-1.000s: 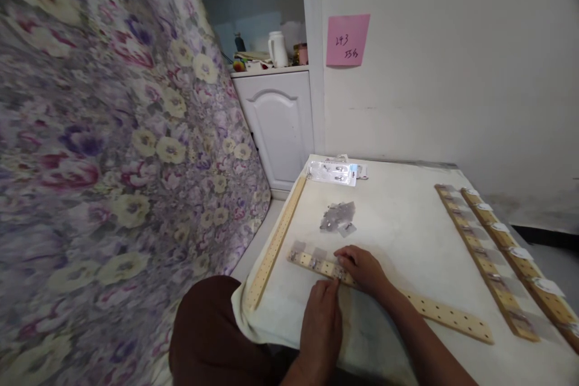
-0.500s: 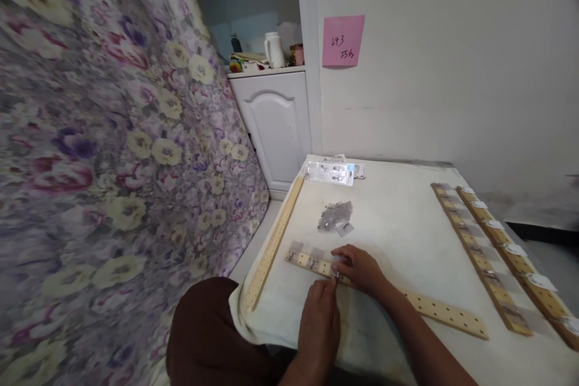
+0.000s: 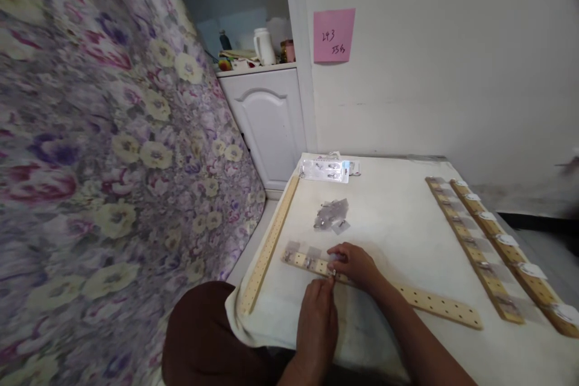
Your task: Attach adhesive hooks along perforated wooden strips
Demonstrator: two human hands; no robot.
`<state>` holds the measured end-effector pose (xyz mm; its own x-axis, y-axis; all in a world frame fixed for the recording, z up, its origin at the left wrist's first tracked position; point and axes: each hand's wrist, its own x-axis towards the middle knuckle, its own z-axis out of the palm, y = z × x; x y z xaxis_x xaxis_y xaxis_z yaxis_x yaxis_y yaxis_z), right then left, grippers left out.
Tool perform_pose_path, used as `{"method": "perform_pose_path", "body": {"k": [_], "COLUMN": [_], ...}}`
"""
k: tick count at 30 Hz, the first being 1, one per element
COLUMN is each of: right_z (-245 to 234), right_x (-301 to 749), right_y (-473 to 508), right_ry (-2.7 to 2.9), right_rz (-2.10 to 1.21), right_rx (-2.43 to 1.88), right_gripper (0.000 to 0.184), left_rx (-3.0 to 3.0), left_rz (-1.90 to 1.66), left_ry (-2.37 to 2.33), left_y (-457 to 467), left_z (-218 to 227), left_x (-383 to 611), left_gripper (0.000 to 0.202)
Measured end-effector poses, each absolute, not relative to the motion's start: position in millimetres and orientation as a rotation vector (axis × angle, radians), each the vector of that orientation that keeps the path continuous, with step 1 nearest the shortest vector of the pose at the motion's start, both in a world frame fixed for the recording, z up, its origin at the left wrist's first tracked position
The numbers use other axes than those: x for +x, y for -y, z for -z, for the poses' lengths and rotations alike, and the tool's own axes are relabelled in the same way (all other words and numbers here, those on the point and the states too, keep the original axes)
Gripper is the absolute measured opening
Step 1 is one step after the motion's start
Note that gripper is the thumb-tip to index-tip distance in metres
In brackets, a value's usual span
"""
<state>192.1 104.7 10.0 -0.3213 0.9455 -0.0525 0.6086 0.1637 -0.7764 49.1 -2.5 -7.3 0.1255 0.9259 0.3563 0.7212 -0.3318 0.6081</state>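
Lower centre: my left fingers (image 3: 326, 285), right fingers (image 3: 347, 249) at metal clip (image 3: 334, 272); hold unclear. Perforated strip (image 3: 436, 306) likely light, stiff; grip edges.

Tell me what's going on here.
A person's left hand and right hand are at a small silvery metal piece on or above a long, pale, drilled wooden strip. Two translucent plastic squares sit toward its left end. A pile of similar squares lies beyond; two tan wooden strips bearing attachments lie at right.

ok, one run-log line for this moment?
left hand: fingertips at small shiny metal piece | right hand: over long pale perforated wooden strip | heaped translucent grey plastic squares: on cream cloth beyond strip
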Motion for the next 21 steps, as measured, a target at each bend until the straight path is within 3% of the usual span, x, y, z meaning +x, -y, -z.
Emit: {"method": "perform_pose_path", "body": {"k": [21], "right_z": [-11.3], "right_x": [194.0], "right_y": [-100.8], "right_ry": [1.902], "right_rz": [-1.003], "right_rx": [-1.328], "right_gripper": [0.032], "left_rx": [2.211], "left_rz": [-0.993], "left_ry": [-1.743], "left_y": [5.2], "left_z": [7.2], "left_x": [45.6], "left_gripper": [0.047]}}
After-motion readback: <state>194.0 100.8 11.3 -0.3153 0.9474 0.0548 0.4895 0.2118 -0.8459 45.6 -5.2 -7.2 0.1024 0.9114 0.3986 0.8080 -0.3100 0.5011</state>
